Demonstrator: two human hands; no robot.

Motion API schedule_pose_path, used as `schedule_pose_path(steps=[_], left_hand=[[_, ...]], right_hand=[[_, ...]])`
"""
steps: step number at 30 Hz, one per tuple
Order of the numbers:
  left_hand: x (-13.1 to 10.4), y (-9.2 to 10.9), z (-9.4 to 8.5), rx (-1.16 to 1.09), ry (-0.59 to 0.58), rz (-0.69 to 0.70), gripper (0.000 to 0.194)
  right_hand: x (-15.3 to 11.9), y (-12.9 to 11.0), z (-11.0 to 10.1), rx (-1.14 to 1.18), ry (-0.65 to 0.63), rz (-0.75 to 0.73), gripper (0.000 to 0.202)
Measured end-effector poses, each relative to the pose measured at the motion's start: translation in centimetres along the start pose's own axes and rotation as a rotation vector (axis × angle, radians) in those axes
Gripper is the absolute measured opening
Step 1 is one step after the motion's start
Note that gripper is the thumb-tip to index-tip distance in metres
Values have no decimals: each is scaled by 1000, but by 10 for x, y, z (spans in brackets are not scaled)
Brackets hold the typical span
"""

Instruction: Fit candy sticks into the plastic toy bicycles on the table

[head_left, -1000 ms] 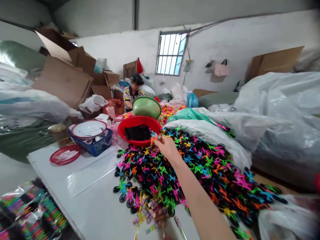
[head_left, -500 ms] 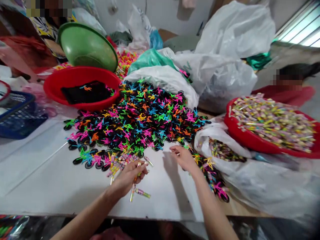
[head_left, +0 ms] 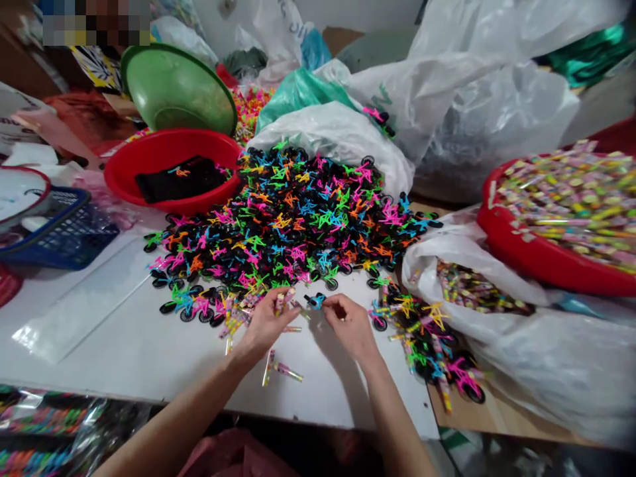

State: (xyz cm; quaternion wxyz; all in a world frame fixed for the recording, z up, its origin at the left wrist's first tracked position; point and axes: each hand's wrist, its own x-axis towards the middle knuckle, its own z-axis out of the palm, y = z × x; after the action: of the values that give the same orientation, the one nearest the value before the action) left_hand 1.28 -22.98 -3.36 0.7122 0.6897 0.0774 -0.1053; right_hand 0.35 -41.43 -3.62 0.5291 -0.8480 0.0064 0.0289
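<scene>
My left hand (head_left: 268, 321) is closed around small candy tubes (head_left: 281, 303) with pink and yellow wrapping; how many it holds is hard to see. Just right of it, my right hand (head_left: 350, 324) pinches a blue toy bicycle (head_left: 315, 301) with black wheels, held a little above the white tabletop. Behind both hands spreads a large pile of toy bicycles (head_left: 298, 218) in pink, green, blue, orange and yellow. Loose tubes (head_left: 288, 372) lie on the table below my left hand, and more of them sit beside its wrist.
A mixed row of bicycles and tubes (head_left: 422, 331) runs along the right. Beyond it stand a white bag (head_left: 422, 262) of tubes and a red basin (head_left: 501, 228) heaped with tubes. Left are a red basin (head_left: 119, 179), a green basin (head_left: 179, 86) and a blue basket (head_left: 74, 245). A person sits behind.
My right hand has come toward my left hand and now holds a blue toy bicycle; before, no bicycle showed in it. My left hand has risen slightly with its tubes. The camera view has shifted.
</scene>
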Motion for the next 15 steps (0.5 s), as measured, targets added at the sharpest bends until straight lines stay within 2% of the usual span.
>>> schedule_pose_path(steps=[3,5,6,9,11,13,15], left_hand=[[6,10,3,137,-157,104,38],[7,12,4,78,-280,24,27],[6,12,4,0,-302,-36,25],[3,3,6,-291,-258,-154,32],[1,-4,8,-377,-246,-177,35],[0,-12,10,-315,-204,-139,33],[0,-18,11,-175,-121,-48,30]], right_hand=[[-1,-16,-1,161,-144,46,8],[0,-21,-2,303,-171,82,14],[0,-22,-2,354,-159,90,19],[-6,-18,2,290,-107,57,36],[-12,-12,10,185,-116,51,29],[-20,-7,21,185,-114,77,20],[-26,-4,29,238,-111,101,26]])
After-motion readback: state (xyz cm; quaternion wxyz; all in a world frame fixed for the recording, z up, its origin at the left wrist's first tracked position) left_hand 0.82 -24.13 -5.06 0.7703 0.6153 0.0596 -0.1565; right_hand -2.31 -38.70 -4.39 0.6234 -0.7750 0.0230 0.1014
